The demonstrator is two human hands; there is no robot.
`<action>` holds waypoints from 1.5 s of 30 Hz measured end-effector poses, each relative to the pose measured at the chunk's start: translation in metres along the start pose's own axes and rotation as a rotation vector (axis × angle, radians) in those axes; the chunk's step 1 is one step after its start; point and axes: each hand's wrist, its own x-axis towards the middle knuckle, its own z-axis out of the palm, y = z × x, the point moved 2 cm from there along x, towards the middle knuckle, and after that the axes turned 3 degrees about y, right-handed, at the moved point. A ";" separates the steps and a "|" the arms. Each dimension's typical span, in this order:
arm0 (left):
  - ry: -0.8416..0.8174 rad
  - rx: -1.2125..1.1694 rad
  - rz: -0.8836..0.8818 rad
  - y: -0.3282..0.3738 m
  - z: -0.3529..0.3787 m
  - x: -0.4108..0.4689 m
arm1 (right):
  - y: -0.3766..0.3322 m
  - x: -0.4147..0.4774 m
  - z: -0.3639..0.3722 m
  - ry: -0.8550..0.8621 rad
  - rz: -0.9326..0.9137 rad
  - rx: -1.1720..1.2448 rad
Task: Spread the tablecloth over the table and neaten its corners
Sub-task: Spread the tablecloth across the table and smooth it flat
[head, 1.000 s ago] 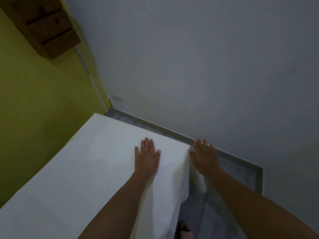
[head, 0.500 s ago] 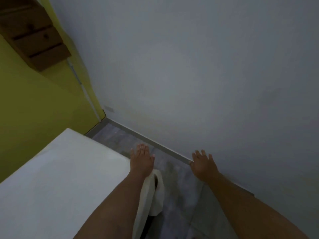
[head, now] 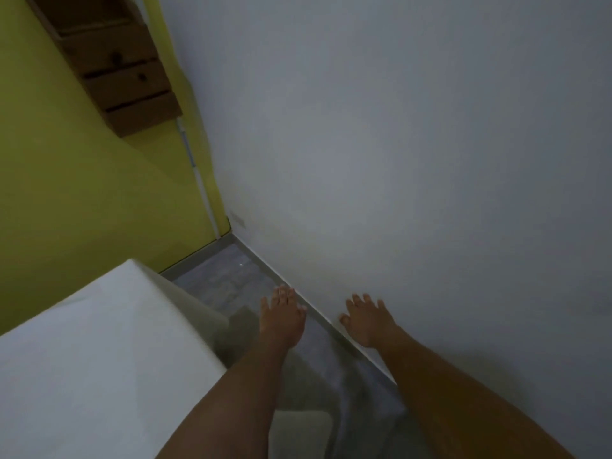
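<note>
1. The fingers of the left hand (head: 281, 321) are straight and slightly spread, gripping nothing; the hand hangs in the air over the grey floor (head: 225, 279), clear of the cloth.
2. The right hand (head: 364, 323) is likewise flat with fingers fanned and empty, seen in front of the foot of the white wall (head: 397, 160). Whether the fingertips touch the wall is hard to say in this dim light.
3. Both forearms reach forward, off to the right of the table.
4. The white tablecloth (head: 92, 352) lies smooth over the table top at the lower left. Its side falls over the near edge, and a rounded flap of it (head: 298, 429) hangs low between the arms.
5. The far corner of the tablecloth (head: 139, 263) sits by the yellow wall (head: 82, 193), under a wooden drawer unit (head: 126, 84).
6. Judgement: spreading looks done, and the step in hand is tidying the corners.
7. The next move likely calls for bringing the hands back to the near corner, pinching the hanging flap, and folding or tugging it so the drop hangs even without dragging the smooth top askew.
</note>
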 end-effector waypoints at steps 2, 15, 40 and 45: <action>0.007 -0.021 -0.042 -0.011 -0.007 0.021 | -0.005 0.028 -0.016 -0.013 -0.037 -0.013; -0.032 -0.085 -0.324 -0.084 -0.056 0.138 | -0.067 0.208 -0.087 -0.099 -0.306 -0.161; 0.052 -0.285 -0.935 -0.266 -0.137 0.242 | -0.307 0.449 -0.192 -0.083 -0.928 -0.444; 0.096 -0.318 -1.043 -0.345 -0.152 0.245 | -0.401 0.481 -0.199 -0.124 -1.013 -0.496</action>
